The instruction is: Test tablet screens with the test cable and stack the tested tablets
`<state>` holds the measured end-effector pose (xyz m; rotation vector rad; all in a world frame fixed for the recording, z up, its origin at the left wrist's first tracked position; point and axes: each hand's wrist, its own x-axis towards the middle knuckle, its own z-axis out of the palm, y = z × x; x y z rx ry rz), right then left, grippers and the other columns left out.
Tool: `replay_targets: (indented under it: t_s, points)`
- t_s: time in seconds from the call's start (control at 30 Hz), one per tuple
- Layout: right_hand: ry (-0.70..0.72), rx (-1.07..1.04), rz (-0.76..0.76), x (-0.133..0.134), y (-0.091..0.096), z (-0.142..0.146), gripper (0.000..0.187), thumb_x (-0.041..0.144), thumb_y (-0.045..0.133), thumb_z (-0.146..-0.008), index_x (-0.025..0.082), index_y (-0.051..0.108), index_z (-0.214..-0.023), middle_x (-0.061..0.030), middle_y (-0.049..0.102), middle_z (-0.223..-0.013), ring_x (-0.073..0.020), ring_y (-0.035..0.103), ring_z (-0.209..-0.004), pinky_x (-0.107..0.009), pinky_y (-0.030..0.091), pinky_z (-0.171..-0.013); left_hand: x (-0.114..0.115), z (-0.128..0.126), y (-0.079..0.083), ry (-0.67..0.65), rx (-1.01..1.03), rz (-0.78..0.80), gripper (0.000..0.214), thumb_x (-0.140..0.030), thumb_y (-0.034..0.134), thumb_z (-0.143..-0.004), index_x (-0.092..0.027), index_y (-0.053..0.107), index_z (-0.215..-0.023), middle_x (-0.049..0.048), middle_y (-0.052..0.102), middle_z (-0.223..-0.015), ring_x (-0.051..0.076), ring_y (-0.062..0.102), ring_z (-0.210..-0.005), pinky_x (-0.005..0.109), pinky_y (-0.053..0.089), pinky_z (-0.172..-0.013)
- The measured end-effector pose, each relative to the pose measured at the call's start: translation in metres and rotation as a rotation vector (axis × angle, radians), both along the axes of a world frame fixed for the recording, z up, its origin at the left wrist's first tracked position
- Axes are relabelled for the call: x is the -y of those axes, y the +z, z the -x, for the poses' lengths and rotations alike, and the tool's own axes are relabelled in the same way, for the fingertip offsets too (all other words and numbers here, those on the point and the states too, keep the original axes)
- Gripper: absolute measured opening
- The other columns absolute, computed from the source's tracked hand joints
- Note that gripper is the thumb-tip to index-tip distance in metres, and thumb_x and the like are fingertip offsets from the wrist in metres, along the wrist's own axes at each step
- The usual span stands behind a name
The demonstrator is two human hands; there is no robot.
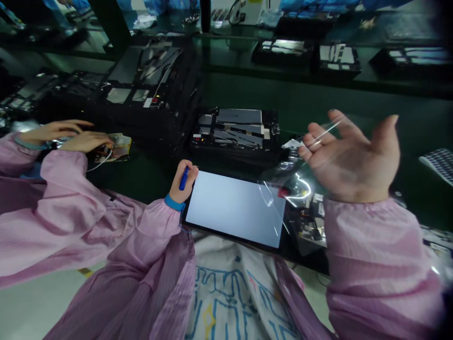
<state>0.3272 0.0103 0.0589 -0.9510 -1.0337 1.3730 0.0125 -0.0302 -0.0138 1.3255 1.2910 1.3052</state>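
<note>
My left hand (pixel 184 178) is closed around a short blue pen-shaped tool (pixel 183 179) and rests at the upper left corner of a tablet (pixel 235 208). The tablet's screen is lit plain white, and it leans near my lap at the table's edge. My right hand (pixel 350 156) is raised to the right, palm up, thumb well apart from the fingers, blurred by motion. Clear plastic film (pixel 300 182) stretches from the tablet's right side up to these fingers; whether it clings or is pinched cannot be made out. A red tab (pixel 283 192) shows at the screen's upper right corner.
Behind the tablet lies an opened device (pixel 235 130) with bare inner parts. A tall stack of such devices (pixel 141 89) stands left of it. At the left, a co-worker's hands (pixel 87 140) handle a small part with a white cable. More devices (pixel 338 59) line the shelf.
</note>
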Motion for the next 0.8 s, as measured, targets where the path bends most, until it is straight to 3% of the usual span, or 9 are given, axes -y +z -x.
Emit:
replay_targets:
  t_s: [0.2, 0.47, 0.63, 0.8]
  points:
    - [0.015, 0.08, 0.004, -0.007, 0.003, 0.006, 0.061, 0.06, 0.009, -0.089, 0.024, 0.044, -0.124, -0.0103, 0.06, -0.123, -0.0173, 0.061, -0.104, -0.039, 0.047, -0.086, -0.003, 0.003, -0.005, 0.018, -0.031, -0.006, 0.041, -0.06, 0.058, -0.078, -0.022, 0.041, -0.079, -0.0025, 0.047, -0.07, 0.012, 0.043, -0.061, 0.027, 0.036, -0.061]
    - [0.082, -0.127, 0.035, 0.001, 0.0, 0.02, 0.053, 0.059, 0.022, -0.092, 0.025, 0.052, -0.12, -0.0043, 0.068, -0.102, -0.0154, 0.064, -0.094, -0.034, 0.05, -0.083, -0.001, 0.003, -0.004, -0.008, -0.081, -0.021, 0.042, -0.062, 0.054, -0.08, -0.022, 0.04, -0.08, -0.0021, 0.047, -0.071, 0.012, 0.045, -0.062, 0.027, 0.038, -0.062]
    - [0.275, -0.116, -0.041, 0.018, -0.001, 0.038, 0.05, 0.061, 0.047, -0.086, 0.025, 0.053, -0.12, -0.0057, 0.07, -0.101, -0.02, 0.064, -0.104, -0.038, 0.05, -0.093, 0.001, 0.002, -0.001, -0.014, -0.149, -0.025, 0.043, -0.064, 0.049, -0.082, -0.022, 0.039, -0.08, -0.0013, 0.048, -0.072, 0.013, 0.046, -0.065, 0.028, 0.041, -0.064]
    - [0.484, 0.088, -0.08, 0.048, 0.002, 0.043, 0.058, 0.061, 0.046, -0.087, 0.029, 0.037, -0.134, -0.0083, 0.063, -0.121, -0.0245, 0.056, -0.12, -0.05, 0.041, -0.106, 0.002, 0.001, -0.001, 0.004, -0.132, -0.017, 0.043, -0.064, 0.047, -0.083, -0.022, 0.038, -0.08, -0.0016, 0.045, -0.071, 0.013, 0.044, -0.064, 0.028, 0.04, -0.063]
